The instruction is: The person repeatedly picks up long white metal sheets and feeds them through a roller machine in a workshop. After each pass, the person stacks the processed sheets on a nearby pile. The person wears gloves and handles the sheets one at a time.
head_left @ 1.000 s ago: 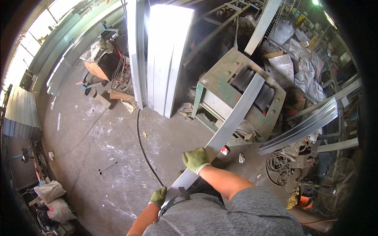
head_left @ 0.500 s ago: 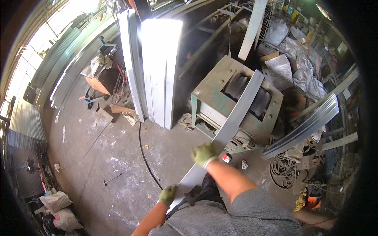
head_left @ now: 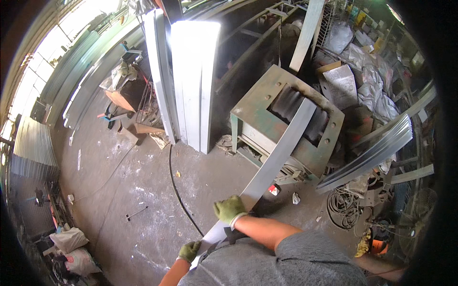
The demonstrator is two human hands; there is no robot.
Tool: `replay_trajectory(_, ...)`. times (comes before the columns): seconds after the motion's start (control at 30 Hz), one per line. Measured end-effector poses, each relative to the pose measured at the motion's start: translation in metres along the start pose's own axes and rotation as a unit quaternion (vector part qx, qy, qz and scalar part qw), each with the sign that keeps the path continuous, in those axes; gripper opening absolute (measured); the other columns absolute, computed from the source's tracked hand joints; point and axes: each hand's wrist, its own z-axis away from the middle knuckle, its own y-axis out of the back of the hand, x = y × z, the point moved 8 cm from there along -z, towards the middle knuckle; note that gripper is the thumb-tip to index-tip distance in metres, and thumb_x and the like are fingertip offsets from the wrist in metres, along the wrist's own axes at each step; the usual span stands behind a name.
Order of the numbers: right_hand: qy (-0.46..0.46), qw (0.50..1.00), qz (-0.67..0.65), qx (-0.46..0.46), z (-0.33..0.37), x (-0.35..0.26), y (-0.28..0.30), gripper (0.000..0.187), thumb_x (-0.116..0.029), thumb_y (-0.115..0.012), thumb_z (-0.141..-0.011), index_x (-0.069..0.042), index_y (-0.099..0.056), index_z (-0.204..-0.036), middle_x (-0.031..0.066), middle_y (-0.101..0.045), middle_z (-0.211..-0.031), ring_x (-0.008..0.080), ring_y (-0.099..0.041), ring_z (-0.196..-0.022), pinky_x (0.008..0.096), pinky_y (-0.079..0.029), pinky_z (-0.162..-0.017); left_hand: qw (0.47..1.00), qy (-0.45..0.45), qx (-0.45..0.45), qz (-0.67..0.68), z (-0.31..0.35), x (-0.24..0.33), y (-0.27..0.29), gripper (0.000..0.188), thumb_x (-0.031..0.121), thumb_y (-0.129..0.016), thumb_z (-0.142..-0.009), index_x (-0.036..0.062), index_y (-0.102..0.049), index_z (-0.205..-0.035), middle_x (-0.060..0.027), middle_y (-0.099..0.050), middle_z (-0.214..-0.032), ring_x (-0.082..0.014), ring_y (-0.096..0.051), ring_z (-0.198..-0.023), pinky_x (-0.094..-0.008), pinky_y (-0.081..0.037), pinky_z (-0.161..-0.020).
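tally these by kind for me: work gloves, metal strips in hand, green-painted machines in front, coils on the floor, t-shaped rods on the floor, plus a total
Green work gloves: 2, on the left hand and right hand
Flat metal strip in hand: 1
Green-painted machine: 1
Coil: 1
T-shaped rod: 1
Total: 6

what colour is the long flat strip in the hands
The long flat strip is plain light grey, best seen in the head view.
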Motion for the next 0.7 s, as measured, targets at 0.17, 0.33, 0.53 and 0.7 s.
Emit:
replay_trajectory(0.17,0.072,0.991,-0.105,0.047,0.019,-0.056,0.006,0.032,-0.041,-0.060,-0.104,-0.014,-0.078,-0.101,0.0142,-0.079,-0.086,0.0376,-0.075,-0.081,0.0558,-0.054,-0.081,0.997,-0.026,0.066,0.023,0.041,-0.072,0.018,0.059,0.065,-0.058,-0.105,0.0127,-0.083,-0.113,-0.0214,-0.080,-0.106,-0.0424,-0.077,-0.105,-0.0501,-0.059,-0.089)
replay_trajectory(0.33,0.025,0.930,-0.286,0.231,0.013,-0.019,0.071,0.026,-0.018,-0.073,-0.097,-0.006,-0.074,-0.120,0.0193,-0.079,-0.107,0.0415,-0.076,-0.102,0.0532,-0.057,-0.098,0.995,-0.010,0.087,0.057,0.025,-0.078,0.040,0.059,0.066,-0.064,-0.102,0.0107,-0.084,-0.100,-0.0228,-0.078,-0.094,-0.0432,-0.078,-0.098,-0.0488,-0.059,-0.083)
replay_trajectory(0.53,-0.212,0.796,-0.279,0.493,0.066,0.105,0.172,0.058,-0.025,-0.075,-0.102,0.004,-0.055,-0.149,0.0283,-0.061,-0.149,0.0420,-0.058,-0.140,0.0515,-0.041,-0.123,0.973,-0.156,0.166,0.018,0.011,0.007,0.082,0.055,0.065,-0.072,-0.097,0.0127,-0.081,-0.111,-0.0201,-0.080,-0.101,-0.0415,-0.078,-0.098,-0.0512,-0.060,-0.082)
replay_trajectory(0.7,-0.246,0.678,-0.632,0.284,0.060,0.128,0.146,0.075,-0.061,-0.063,-0.106,-0.014,-0.046,-0.162,0.0132,-0.054,-0.160,0.0321,-0.058,-0.140,0.0537,-0.049,-0.115,0.897,-0.349,0.269,-0.019,0.026,0.097,0.110,0.032,0.036,-0.085,-0.090,0.0105,-0.072,-0.104,-0.0144,-0.078,-0.101,-0.0408,-0.075,-0.094,-0.0519,-0.058,-0.080)
